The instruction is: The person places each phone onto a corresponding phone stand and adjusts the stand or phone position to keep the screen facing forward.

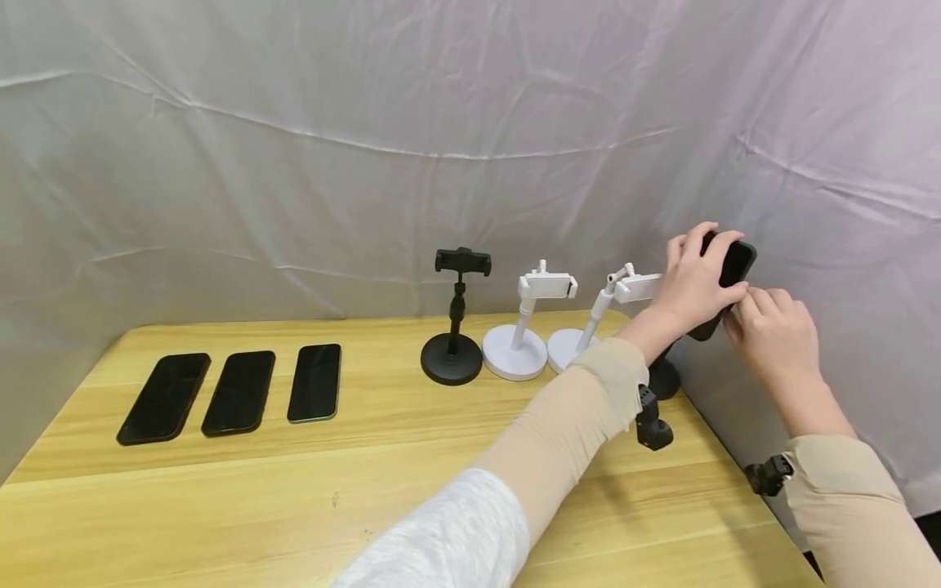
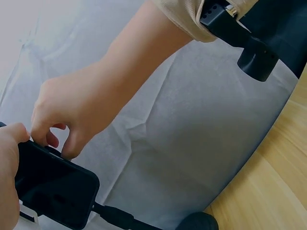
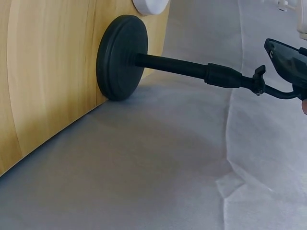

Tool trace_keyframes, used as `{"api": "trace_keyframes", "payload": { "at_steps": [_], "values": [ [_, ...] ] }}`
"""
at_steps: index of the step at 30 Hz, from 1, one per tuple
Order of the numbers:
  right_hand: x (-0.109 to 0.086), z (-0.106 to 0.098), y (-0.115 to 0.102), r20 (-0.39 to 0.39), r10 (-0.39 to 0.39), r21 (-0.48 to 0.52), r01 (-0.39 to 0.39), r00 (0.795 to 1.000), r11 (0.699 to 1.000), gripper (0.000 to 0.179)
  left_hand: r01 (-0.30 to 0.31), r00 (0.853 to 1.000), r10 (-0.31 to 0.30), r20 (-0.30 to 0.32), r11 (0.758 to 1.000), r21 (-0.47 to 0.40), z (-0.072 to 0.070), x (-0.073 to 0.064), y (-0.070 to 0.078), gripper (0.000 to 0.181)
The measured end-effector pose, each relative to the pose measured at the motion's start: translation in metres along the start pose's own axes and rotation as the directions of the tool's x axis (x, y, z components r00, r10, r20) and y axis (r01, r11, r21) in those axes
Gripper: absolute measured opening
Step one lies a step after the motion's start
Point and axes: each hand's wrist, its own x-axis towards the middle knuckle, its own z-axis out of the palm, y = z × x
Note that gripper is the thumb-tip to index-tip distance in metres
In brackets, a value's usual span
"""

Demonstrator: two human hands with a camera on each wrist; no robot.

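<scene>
My left hand (image 1: 689, 284) grips a black phone (image 1: 738, 263) at the far right, fingers over its upper part and thumb across its lower side. The phone is tilted at the head of a black phone stand (image 3: 177, 66), whose round base rests near the table's right edge. My right hand (image 1: 781, 336) pinches at the phone's right edge. In the left wrist view, its thumb and fingers are at a dark clamp piece (image 2: 53, 151) along that edge. Only a fingertip (image 3: 304, 106) of it shows beside the stand's holder in the right wrist view.
Left of my hands stand two white phone stands (image 1: 515, 354) and another black phone stand (image 1: 452, 359) with unfilled holders. Three dark phones (image 1: 314, 382) lie in a row on the left of the wooden table (image 1: 294, 506). Grey cloth (image 1: 331, 163) hangs behind and at the right.
</scene>
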Motion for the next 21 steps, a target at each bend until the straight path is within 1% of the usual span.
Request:
{"api": "trace_keyframes", "payload": {
  "at_steps": [5, 12, 18, 21],
  "values": [
    [0.0020, -0.0020, -0.0005, 0.001, -0.005, -0.006, 0.005, 1.000, 1.000, 0.024, 0.030, 1.000, -0.031, 0.007, 0.999, 0.028, 0.0010, 0.0003, 0.0032, 0.064],
    [0.0034, -0.0051, -0.0015, -0.004, -0.016, -0.006, 0.016, 1.000, 1.000, 0.024, 0.034, 0.999, -0.034, 0.000, 0.996, 0.086, 0.0030, 0.0005, 0.0052, 0.063],
    [0.0028, -0.0067, -0.0015, 0.000, -0.013, -0.006, 0.013, 1.000, 1.000, 0.029, 0.044, 0.999, -0.043, -0.012, 0.993, 0.113, 0.0044, 0.0001, 0.0073, 0.064],
    [0.0027, -0.0075, -0.0015, 0.003, -0.015, -0.006, 0.015, 1.000, 1.000, 0.031, 0.039, 0.999, -0.036, -0.023, 0.989, 0.141, 0.0051, -0.0002, 0.0084, 0.064]
  ]
}}
